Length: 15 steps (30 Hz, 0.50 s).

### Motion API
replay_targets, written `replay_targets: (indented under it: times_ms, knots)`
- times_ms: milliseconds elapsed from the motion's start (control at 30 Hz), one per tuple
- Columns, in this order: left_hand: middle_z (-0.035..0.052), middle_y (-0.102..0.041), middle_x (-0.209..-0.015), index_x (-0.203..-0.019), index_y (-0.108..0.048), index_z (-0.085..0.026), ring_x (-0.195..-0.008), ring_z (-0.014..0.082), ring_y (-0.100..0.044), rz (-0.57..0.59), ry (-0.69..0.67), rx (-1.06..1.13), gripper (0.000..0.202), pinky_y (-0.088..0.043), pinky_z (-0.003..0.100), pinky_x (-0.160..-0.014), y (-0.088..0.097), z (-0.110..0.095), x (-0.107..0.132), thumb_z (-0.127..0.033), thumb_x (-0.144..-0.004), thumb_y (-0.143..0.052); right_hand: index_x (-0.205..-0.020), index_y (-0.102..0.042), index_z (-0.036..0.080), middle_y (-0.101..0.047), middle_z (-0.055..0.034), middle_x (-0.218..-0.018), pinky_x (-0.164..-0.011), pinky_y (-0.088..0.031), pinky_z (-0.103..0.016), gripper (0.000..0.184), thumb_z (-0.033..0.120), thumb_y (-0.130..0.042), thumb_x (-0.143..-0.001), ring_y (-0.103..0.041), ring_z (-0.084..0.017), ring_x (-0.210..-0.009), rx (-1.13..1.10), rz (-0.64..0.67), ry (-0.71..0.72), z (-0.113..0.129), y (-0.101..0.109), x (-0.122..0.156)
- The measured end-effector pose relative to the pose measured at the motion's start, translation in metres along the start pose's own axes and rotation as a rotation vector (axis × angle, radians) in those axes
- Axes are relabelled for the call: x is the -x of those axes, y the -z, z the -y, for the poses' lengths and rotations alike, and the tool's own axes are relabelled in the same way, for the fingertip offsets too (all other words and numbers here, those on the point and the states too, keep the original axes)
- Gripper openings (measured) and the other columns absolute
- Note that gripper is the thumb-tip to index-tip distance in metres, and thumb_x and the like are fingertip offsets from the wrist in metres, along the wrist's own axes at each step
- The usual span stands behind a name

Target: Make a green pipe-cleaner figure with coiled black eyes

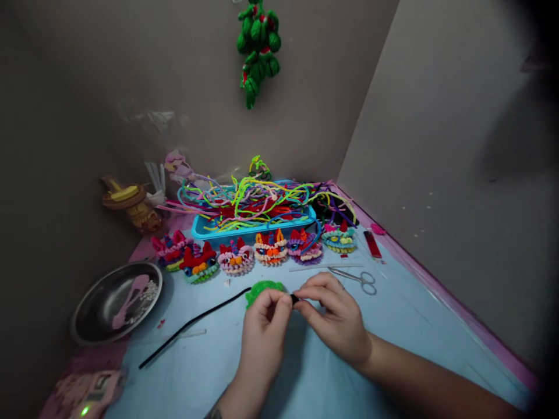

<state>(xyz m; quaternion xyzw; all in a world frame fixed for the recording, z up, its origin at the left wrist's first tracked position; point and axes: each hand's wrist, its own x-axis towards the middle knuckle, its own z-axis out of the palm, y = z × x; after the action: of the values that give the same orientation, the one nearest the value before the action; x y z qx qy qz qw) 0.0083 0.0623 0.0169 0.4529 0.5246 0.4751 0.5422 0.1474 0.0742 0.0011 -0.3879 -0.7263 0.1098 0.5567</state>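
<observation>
A long black pipe cleaner (pixel 195 319) stretches to the lower left from behind my left hand (pixel 263 334). My left hand is closed, thumb against forefinger, pinching the black pipe cleaner near its short end. Thumb and fingers of my right hand (pixel 336 317) pinch the dark tip that shows between both hands. Just behind my left fingers is a bright green fuzzy piece (pixel 265 286), partly hidden; whether my hand touches it I cannot tell. To the right, beyond my right hand, lie scissors (pixel 356 279) with grey handles.
Several colourful fuzzy lion-like heads (pixel 236 257) stand in a row before a blue tray (pixel 253 231) heaped with pipe cleaners. A metal bowl (pixel 82 311) with a pink scoop is at left. Green fuzzy figures (pixel 258 49) hang on the wall. A red item (pixel 372 244) lies right.
</observation>
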Motion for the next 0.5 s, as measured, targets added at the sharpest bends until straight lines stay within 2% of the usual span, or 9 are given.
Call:
replay_targets:
  times_ms: [500]
  knots:
    - [-0.0041,-0.044,-0.054,-0.062,-0.053,-0.016,-0.050,0.0089,-0.035,-0.006,0.052,0.028,0.022,-0.033,0.022,-0.051,-0.0014,-0.0002,-0.0011,-0.032,-0.075,-0.060,-0.097,-0.065,0.023,-0.061,-0.0034,-0.076,-0.063,-0.050,-0.031,0.025,0.006,-0.062,-0.079,-0.057,-0.016,-0.071,0.016,0.047,0.106,-0.0016,-0.0005,0.0029]
